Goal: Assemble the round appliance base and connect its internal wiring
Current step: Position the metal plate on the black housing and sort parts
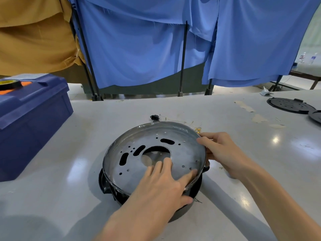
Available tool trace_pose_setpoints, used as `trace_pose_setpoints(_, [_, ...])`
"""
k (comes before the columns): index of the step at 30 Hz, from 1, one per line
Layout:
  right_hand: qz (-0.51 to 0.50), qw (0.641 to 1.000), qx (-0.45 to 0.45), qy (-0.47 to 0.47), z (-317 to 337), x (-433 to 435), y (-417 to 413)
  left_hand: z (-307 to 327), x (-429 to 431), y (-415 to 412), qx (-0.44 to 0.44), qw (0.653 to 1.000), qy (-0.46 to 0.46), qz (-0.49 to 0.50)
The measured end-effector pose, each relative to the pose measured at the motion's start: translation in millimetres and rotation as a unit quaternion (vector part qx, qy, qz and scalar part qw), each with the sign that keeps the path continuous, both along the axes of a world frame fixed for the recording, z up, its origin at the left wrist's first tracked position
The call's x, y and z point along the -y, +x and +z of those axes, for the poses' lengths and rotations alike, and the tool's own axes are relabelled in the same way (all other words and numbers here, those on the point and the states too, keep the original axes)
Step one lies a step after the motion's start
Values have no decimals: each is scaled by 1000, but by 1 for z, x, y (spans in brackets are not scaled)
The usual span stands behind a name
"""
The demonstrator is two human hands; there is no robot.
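Left hand (161, 185) spread flat on metal plate (182, 150); right hand (220, 150) pinches its rim, centre frame. Plate sits tilted on black base (196, 190): may seat crooked, trapping loose wires (196, 128).

Left arm: bare forearm comes in from the bottom edge, angled up and to the right.
Left hand (165, 183): palm down, fingers straight and spread, pressing flat on the metal plate (184, 148); thumb down at its near rim.
Right arm: bare forearm reaches in from the lower right corner.
Right hand (224, 150): fingertips curled over the plate's right rim, thumb under the edge, pinching it.
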State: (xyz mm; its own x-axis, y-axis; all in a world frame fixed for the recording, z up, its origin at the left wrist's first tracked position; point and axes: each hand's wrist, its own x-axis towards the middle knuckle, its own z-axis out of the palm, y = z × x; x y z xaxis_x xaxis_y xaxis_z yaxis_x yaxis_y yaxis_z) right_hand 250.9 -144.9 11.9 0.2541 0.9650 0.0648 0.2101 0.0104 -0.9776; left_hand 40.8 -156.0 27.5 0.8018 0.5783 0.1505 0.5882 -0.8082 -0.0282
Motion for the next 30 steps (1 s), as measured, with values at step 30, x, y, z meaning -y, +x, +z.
trace_pose_setpoints(30, [-95,992,79,-1,-26,3,-4,-12,13,10,-88,990,-104,37])
